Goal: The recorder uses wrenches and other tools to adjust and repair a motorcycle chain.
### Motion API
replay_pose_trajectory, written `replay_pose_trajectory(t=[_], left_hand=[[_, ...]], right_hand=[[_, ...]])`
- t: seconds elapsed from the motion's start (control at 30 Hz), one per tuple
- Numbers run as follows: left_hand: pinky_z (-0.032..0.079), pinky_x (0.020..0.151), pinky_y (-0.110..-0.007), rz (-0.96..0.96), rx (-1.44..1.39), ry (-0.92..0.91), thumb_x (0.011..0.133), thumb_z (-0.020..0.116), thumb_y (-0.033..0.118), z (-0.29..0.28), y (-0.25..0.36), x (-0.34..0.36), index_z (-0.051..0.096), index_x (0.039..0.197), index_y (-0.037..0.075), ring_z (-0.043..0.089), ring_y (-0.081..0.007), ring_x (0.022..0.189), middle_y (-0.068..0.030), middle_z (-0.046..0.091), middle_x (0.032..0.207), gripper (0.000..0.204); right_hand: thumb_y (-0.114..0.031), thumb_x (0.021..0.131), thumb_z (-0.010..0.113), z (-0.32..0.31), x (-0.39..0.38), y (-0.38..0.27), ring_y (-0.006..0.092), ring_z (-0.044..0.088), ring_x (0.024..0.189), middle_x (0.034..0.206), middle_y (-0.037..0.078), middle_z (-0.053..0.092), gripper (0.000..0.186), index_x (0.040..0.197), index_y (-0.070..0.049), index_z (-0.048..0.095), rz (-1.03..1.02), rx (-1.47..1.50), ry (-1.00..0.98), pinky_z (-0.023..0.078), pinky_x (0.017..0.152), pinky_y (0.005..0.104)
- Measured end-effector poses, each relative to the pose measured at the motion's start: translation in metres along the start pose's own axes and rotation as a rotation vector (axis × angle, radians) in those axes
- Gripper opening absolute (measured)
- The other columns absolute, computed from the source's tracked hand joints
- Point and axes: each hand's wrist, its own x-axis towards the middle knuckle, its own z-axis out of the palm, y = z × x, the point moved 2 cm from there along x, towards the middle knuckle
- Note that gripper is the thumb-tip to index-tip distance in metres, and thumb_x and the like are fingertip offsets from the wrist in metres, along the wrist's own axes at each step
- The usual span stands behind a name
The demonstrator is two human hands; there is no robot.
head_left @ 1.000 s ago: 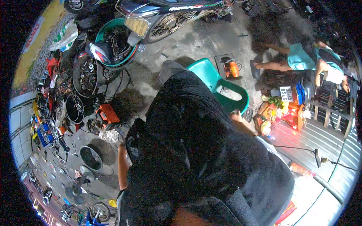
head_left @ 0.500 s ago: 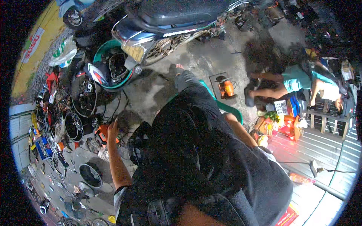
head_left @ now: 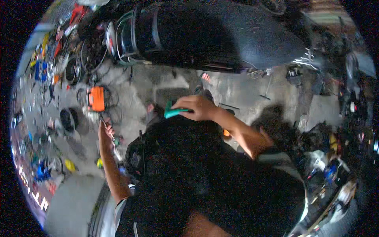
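Observation:
My right hand (head_left: 199, 107) reaches in front of my dark shirt, its fingers closed over the edge of a green plastic stool (head_left: 173, 112). Only a small piece of the stool shows; my body hides the rest. Out to the left, my left hand (head_left: 106, 128) is closed on a slim metal tool (head_left: 102, 118), too blurred to tell its exact kind. Just beyond that hand an orange power tool case (head_left: 96, 98) rests on the floor. A motorcycle with a long black seat (head_left: 189, 31) stands across the far side, in front of my feet.
Wheels (head_left: 94, 55) and many loose parts crowd the far left. A dark bucket (head_left: 69, 119) stands on the floor at left. Below it, a grey panel (head_left: 75, 201) fills the lower left. Cluttered parts (head_left: 327, 170) lie at right, and a T-shaped bar (head_left: 265, 96) near the motorcycle.
My view has swung round, bringing the motorcycle closer. My right hand has come up into sight, gripping the green stool. The tool in my left hand now shows.

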Motion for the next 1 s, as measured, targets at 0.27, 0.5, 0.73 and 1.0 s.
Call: replay_pose_trajectory(t=[0.27,0.5,0.73,1.0], left_hand=[[0.026,0.047,-0.019,0.175,-0.151,0.38,0.08,0.044,0.042,-0.043,-0.004,-0.14,0.048,0.098,0.008,0.031,-0.0043,0.05,0.0067,0.042,0.064,0.038],[0.026,0.046,-0.018,0.149,-0.046,0.146,0.083,0.044,0.028,-0.087,0.012,-0.041,0.05,0.091,0.004,0.033,-0.0038,0.052,0.0058,0.035,0.06,0.026],[0.036,0.061,-0.021,0.267,0.57,-0.289,0.08,0.049,0.03,-0.003,-0.002,0.124,0.049,0.097,-0.001,0.045,-0.0072,0.071,-0.0001,0.049,0.077,0.036],[0.041,0.062,-0.035,0.422,0.783,-0.815,0.072,0.053,0.042,0.175,-0.178,0.197,0.053,0.089,-0.001,0.054,-0.0288,0.071,-0.0174,0.056,0.077,0.046]], right_hand=[[-0.022,0.078,0.048,0.071,0.044,-0.016,0.0274,0.049,0.095,0.106,0.016,0.049,0.039,0.111,-0.003,0.042,-0.064,0.449,-0.695,0.037,0.083,0.0329],[-0.026,0.081,0.044,0.143,0.066,-0.018,0.0277,0.047,0.099,0.106,0.017,0.05,0.038,0.108,0.001,0.045,0.141,0.455,-0.851,0.036,0.084,0.0322],[-0.024,0.08,0.042,0.24,0.085,-0.022,0.0323,0.05,0.087,0.092,0.02,0.053,0.033,0.104,-0.002,0.047,0.135,0.412,-1.112,0.039,0.076,0.0379],[-0.014,0.069,0.05,0.315,0.02,0.073,0.0329,0.041,0.103,0.108,0.02,0.045,0.041,0.108,-0.002,0.044,-0.108,0.752,-0.902,0.033,0.088,0.0389]])
